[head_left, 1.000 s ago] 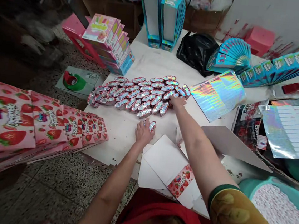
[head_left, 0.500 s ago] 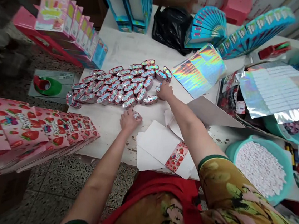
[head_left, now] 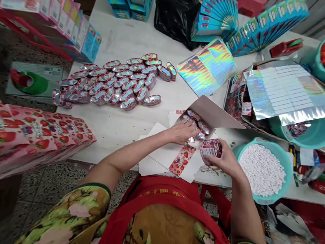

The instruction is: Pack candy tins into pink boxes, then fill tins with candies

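Observation:
My left hand (head_left: 183,132) rests palm down, fingers curled on small foil-topped cups (head_left: 196,123) lying in an open white carton (head_left: 210,113) near the table's front edge. My right hand (head_left: 222,160) is closed round a few of the same shiny cups (head_left: 210,148) just to the right of the carton. Several rows of these oval cups (head_left: 117,82) lie on the white table (head_left: 136,44) farther back and to the left. Flat white carton blanks with a strawberry print (head_left: 173,158) lie under my left wrist.
A teal basin of white pellets (head_left: 262,170) stands at the right. Holographic sheets (head_left: 208,64), a black bag (head_left: 174,13), fanned blue cartons (head_left: 218,18) and another teal tub (head_left: 316,131) fill the back. Pink strawberry cartons (head_left: 26,134) are stacked at the left.
Both hands have pulled back from the rows of cups to the open carton near me, carrying cups. The camera has tilted down and to the right.

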Action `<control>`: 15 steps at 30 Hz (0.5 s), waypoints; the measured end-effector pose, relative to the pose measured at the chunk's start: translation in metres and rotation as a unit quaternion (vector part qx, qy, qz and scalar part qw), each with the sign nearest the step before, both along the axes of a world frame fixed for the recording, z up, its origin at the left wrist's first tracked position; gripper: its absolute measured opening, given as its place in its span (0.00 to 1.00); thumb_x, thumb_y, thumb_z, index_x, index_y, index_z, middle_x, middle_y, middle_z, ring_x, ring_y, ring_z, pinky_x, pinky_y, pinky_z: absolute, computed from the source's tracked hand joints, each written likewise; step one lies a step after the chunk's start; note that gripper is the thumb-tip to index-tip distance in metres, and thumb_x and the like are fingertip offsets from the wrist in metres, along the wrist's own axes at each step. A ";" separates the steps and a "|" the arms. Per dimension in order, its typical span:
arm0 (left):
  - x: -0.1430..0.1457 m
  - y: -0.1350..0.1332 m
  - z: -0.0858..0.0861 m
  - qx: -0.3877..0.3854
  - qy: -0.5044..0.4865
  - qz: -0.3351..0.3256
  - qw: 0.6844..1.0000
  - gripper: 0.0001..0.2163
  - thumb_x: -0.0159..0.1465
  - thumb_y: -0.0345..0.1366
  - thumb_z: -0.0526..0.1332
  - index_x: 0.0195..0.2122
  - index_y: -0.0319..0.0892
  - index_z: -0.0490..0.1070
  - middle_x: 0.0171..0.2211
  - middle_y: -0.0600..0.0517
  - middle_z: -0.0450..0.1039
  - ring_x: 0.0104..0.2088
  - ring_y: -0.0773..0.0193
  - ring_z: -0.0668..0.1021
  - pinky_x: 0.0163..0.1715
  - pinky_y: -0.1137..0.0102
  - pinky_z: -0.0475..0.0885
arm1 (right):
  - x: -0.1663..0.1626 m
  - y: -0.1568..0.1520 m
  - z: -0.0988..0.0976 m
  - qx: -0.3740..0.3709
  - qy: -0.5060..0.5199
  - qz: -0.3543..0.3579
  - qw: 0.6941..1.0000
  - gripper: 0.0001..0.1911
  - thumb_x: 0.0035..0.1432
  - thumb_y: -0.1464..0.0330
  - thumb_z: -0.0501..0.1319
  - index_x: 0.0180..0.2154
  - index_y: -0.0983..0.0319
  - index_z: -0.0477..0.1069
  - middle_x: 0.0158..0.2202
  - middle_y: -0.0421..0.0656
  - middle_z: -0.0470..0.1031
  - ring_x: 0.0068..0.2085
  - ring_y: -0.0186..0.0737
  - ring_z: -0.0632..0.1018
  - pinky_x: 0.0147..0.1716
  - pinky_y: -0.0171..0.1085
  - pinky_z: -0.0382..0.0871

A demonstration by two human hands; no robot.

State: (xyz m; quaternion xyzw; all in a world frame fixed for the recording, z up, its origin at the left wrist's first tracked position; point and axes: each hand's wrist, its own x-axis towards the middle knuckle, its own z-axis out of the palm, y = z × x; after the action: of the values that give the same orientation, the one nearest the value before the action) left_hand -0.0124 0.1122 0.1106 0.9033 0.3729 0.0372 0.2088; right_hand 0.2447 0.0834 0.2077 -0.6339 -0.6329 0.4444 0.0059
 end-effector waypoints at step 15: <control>-0.020 -0.008 -0.065 -0.029 0.071 0.083 0.994 0.32 0.71 0.36 0.54 0.76 0.45 0.48 0.76 0.43 0.42 0.75 0.40 0.47 0.68 0.31 0.43 | -0.065 0.043 -0.088 0.066 -0.082 0.220 0.970 0.43 0.51 0.60 0.70 0.64 0.66 0.61 0.61 0.57 0.69 0.60 0.60 0.72 0.56 0.50 0.70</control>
State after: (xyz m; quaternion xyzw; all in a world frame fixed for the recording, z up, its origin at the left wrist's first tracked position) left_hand -0.0324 0.1043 0.0457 0.8633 0.4612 -0.0204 0.2040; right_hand 0.1794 0.1267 0.1194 -0.5115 -0.7830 0.3387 -0.1025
